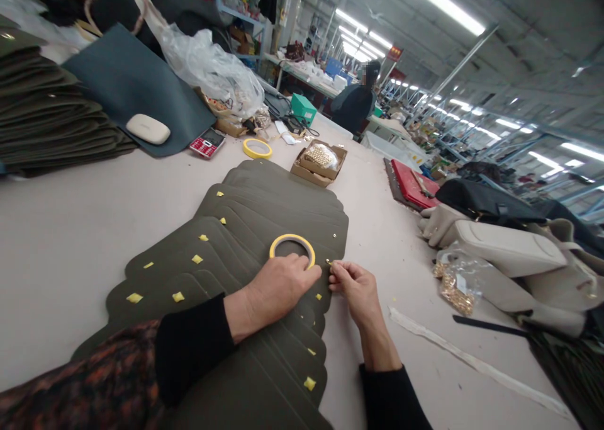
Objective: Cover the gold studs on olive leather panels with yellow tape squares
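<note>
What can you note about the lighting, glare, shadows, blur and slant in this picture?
Head view: the nearest strip light burns out to white; the far end of the workshop turns soft; the whole room slants down to the right; the clear plastic shows pale highlights; shadows on the table are faint and soft-edged; a patch at the distant person's head is pixelated.

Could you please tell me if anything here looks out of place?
Slightly: a loose white strip lies aslant right of the right hand, and one yellow scrap sits off the green panels, on the table.
</note>
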A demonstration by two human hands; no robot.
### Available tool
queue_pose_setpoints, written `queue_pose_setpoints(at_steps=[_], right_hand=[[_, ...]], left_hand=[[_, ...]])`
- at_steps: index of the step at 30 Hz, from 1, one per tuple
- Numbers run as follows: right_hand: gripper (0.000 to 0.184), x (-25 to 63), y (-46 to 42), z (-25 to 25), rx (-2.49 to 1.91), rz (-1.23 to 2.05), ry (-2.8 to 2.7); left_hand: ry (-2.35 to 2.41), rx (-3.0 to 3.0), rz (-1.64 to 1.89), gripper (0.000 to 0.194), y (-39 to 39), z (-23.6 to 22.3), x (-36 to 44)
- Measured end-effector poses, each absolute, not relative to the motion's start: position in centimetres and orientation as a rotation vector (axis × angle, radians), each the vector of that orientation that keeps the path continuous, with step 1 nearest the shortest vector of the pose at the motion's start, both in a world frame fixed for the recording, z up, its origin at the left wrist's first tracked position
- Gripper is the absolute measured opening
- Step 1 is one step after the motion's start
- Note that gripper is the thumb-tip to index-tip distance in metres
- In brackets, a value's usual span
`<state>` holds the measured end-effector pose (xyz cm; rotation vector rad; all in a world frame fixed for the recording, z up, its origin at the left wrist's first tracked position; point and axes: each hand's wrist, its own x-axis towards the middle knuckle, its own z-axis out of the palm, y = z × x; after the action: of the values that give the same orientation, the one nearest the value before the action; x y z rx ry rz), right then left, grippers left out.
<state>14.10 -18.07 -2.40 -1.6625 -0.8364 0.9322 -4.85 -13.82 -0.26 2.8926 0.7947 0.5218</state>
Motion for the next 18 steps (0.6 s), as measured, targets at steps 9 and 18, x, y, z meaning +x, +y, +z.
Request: queue_pose_setpoints(at_steps=[9, 18], right_hand=[[0.037, 14.14, -17.31, -2.11, -1.782, 0.945, -0.993], [0.032, 13.64, -17.5, -1.92, -2.003, 0.591, -1.342]], left_hand=[[0.826, 2.839, 0.371, 0.008, -13.61, -0.71, -4.81], [0.821, 2.831, 0.402, 0.007, -13.49, -0.88, -4.94]])
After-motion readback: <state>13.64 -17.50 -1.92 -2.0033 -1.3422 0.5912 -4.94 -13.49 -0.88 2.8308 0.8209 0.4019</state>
